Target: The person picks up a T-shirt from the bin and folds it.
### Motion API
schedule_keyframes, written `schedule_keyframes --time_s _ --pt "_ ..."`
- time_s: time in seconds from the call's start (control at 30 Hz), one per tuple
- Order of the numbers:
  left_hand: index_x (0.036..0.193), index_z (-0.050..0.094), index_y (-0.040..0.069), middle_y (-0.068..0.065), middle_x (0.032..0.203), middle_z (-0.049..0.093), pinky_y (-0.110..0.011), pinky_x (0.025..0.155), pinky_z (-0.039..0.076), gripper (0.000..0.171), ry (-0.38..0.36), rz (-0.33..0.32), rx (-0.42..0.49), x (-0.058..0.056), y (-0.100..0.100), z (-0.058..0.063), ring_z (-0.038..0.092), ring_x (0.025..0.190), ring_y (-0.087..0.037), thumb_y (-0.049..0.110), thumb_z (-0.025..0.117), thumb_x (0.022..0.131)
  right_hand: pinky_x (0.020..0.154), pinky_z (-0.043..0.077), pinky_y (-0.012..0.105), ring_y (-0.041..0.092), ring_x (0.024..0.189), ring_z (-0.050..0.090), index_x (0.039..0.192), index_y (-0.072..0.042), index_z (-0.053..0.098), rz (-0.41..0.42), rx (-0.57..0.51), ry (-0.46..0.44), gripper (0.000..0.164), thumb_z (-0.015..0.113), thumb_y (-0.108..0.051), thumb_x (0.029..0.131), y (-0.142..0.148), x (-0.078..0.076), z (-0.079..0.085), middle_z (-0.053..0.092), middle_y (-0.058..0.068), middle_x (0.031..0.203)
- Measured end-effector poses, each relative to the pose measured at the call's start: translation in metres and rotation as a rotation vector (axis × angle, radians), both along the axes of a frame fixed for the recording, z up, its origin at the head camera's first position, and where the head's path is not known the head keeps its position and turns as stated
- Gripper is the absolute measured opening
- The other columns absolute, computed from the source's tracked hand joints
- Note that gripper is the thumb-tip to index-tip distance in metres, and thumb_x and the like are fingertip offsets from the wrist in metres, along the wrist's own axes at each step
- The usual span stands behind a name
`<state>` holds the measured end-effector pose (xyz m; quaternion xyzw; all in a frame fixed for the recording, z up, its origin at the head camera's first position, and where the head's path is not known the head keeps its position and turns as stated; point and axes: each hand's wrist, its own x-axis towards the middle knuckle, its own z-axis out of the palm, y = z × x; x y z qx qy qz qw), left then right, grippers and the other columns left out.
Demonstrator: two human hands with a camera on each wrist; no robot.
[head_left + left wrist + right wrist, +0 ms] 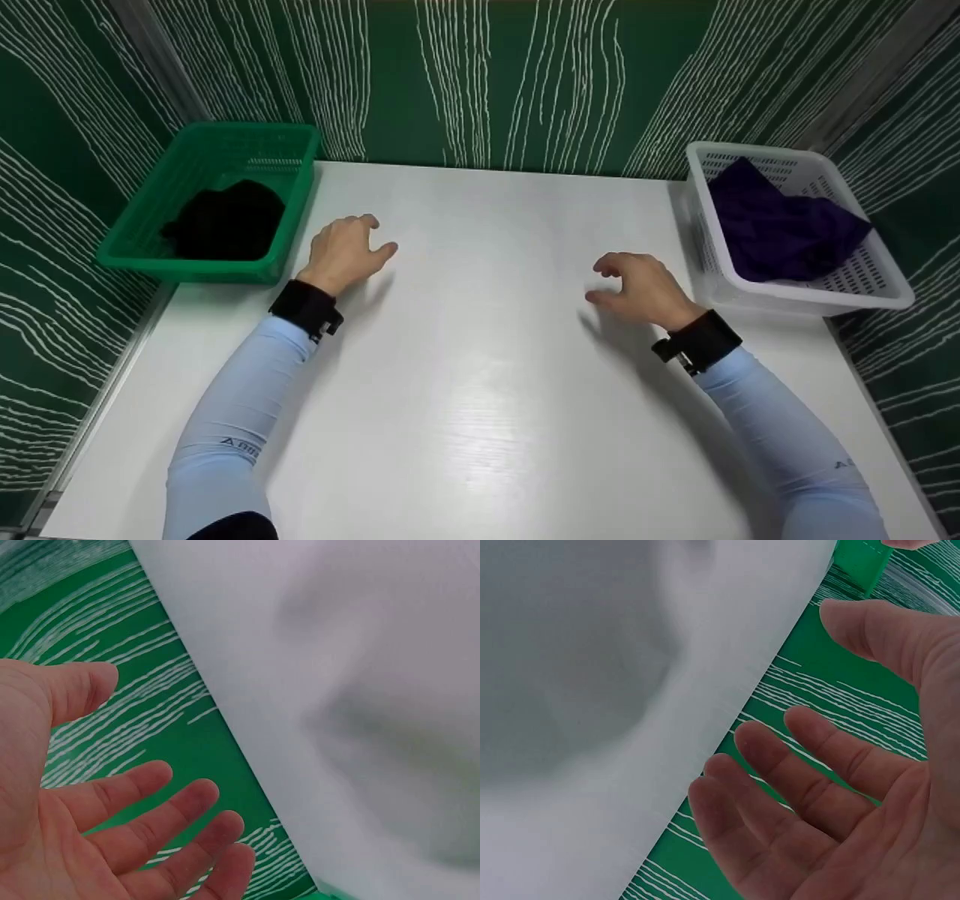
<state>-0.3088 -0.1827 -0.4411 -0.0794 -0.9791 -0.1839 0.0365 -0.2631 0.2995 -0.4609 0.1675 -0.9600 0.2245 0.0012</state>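
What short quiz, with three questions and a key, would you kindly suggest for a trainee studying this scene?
1. What colour is the cloth in the white basket? A) yellow B) purple C) red
2. True or false: the right hand is gripping the cloth.
3. Fill in: in the head view, the left hand is nearer the ____ than the white basket.

Key: 1. B. 2. False; it holds nothing. 3. Green basket.
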Motion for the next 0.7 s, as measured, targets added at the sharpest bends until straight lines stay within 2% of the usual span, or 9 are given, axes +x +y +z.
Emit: schedule_keyframes --time_s 0.17,0.37,0.5,0.7 --pt "0.132 0.071 0.000 -0.024 0.122 0.076 -0.057 0.090 0.059 0.056 0.042 -0.006 0.011 -0.004 -0.004 0.005 0.071 0.110 -0.042 0.045 0.069 0.099 0.096 0.055 0.057 0.040 0.113 0.071 0.126 -0.004 0.073 0.011 0.003 -0.011 0.048 0.084 -0.033 0.090 -0.001 0.002 -0.001 0.077 0.020 0.120" --pt "0.129 0.072 -0.002 -0.026 0.119 0.075 -0.057 0.091 0.057 0.053 0.118 -0.012 0.017 -0.009 -0.010 0.017 0.069 0.110 -0.045 0.042 0.071 0.099 0.094 0.055 0.056 0.039 0.113 0.072 0.129 -0.004 0.073 0.034 0.010 -0.008 0.049 0.084 -0.033 0.090 -0.003 0.005 -0.003 0.077 0.019 0.121" --pt "0.138 0.067 -0.001 -0.028 0.135 0.068 -0.062 0.095 0.054 0.060 0.131 0.006 -0.003 -0.011 -0.019 0.022 0.062 0.122 -0.048 0.043 0.071 0.098 0.094 0.056 0.056 0.038 0.113 0.072 0.129 -0.004 0.073 0.044 0.009 -0.008 0.048 0.084 -0.032 0.091 -0.003 0.007 -0.005 0.077 0.019 0.121" --pt "0.158 0.049 0.002 -0.032 0.163 0.042 -0.076 0.107 0.043 0.076 0.111 0.046 -0.042 -0.009 -0.036 0.030 0.039 0.145 -0.055 0.046 0.068 0.099 0.095 0.056 0.056 0.038 0.113 0.072 0.128 -0.004 0.073 0.050 0.014 -0.004 0.048 0.084 -0.032 0.091 -0.005 0.010 -0.004 0.078 0.018 0.121"
